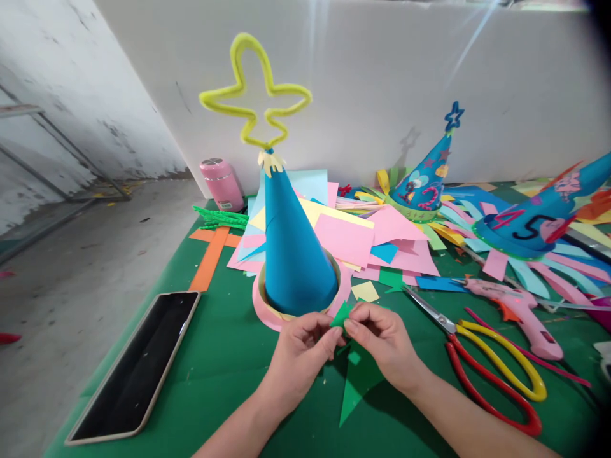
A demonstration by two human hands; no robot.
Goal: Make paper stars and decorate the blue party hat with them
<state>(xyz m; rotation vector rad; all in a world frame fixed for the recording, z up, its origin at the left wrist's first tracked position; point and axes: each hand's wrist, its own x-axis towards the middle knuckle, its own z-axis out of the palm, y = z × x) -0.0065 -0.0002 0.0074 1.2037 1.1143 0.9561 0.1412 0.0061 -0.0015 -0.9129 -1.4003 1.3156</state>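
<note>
Between my two hands is a small piece of green paper (342, 314). My left hand (305, 346) pinches its left side, and my right hand (382, 340) pinches its right side with thumb and fingers. Beneath them a larger green paper scrap (357, 385) with a pointed end lies on the table. Just behind my hands stands a blue paper cone hat (296, 254) with a pink brim (262, 308). A yellow pipe-cleaner star (248, 105) rises from the cone's tip, above a cream fringed paper collar (271, 163).
Right of my hands lie scissors (496, 369) with red and yellow handles and a pink glue gun (520, 312). A phone (136, 369) lies at left. Paper sheets (344, 238), a pink canister (222, 184) and two decorated hats (424, 175) sit farther back, before a white panel (363, 83).
</note>
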